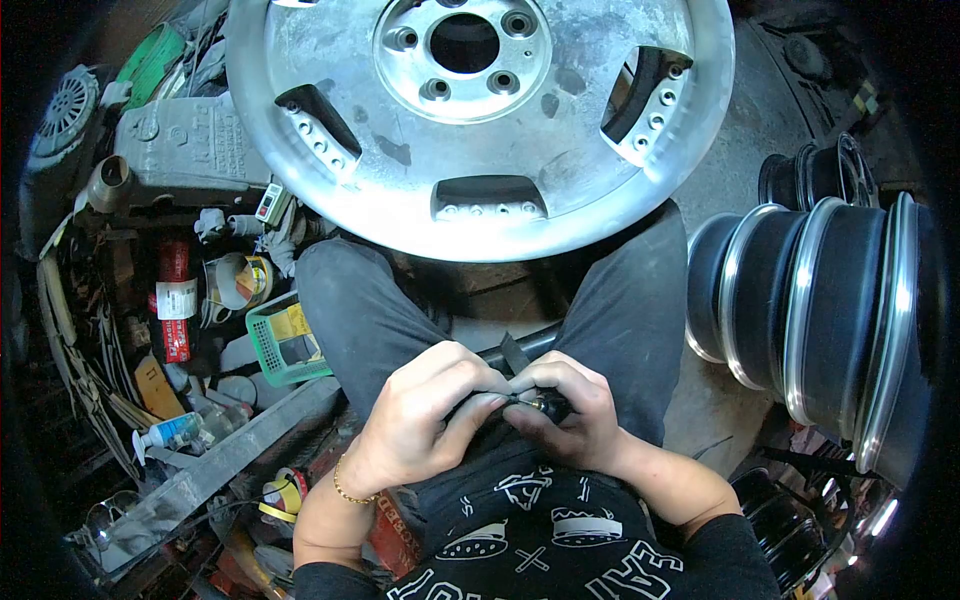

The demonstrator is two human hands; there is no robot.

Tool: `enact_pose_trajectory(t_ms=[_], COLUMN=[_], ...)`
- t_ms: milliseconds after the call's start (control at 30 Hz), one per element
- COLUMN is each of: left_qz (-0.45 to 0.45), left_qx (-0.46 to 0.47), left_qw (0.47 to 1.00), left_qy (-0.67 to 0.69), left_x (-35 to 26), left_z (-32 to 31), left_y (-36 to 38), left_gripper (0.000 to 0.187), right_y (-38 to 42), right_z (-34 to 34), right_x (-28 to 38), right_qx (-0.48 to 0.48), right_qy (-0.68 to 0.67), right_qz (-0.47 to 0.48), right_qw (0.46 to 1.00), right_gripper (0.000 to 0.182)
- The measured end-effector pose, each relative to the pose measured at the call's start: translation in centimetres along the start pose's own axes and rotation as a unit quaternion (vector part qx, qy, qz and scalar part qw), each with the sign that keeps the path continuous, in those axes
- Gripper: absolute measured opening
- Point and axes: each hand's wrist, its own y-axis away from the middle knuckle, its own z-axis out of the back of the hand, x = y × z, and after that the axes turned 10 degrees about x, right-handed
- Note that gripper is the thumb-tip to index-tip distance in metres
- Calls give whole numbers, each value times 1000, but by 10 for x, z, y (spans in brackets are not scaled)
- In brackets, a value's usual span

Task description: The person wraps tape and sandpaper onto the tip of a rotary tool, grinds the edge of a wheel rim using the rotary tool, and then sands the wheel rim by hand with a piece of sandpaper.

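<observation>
My left hand [430, 405] and my right hand [570, 410] meet in front of my lap, fingertips nearly touching. Curled in the right hand is a small black rounded tool [552, 404] with a brass-coloured collar, its body partly covered by the fingers. A narrow dark strip [514, 352], resembling sandpaper, sticks up from between the fingertips. The left thumb and fingers pinch at the strip's lower end, close to the tool's tip; the exact contact is hidden. Beyond my knees, a large silver wheel rim [480, 225] lies face up, with oval windows and bolt holes around its centre bore.
Several black rims with bright lips [810, 310] stand in a row at the right. At the left are a green plastic basket [290, 342], a red-wrapped roll [175, 300], a spray bottle [165, 435], a yellow tape roll [285, 493] and a metal beam [220, 445].
</observation>
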Motion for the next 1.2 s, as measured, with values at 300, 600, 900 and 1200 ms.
enact_pose_trajectory(t_ms=[300, 600, 900, 1200], left_qz=[-6, -8, -11, -12], left_qx=[17, 13, 19, 21], left_qw=[1000, 1000, 1000, 1000], left_qy=[-10, -7, -6, 5], left_x=[-2, -1, 1, -2], left_z=[3, 3, 3, 3], left_y=[-3, -4, -4, -4], left_gripper=[17, 12, 13, 12], right_y=[1, 1, 5, 3], right_z=[-1, 1, -1, -2], right_x=[-3, -1, -3, -1], right_qx=[-7, 11, 19, -3], right_qy=[-7, -6, 8, 11], right_qz=[-5, 18, 34, 25], right_qw=[1000, 1000, 999, 1000], right_gripper=[19, 13, 12, 18])
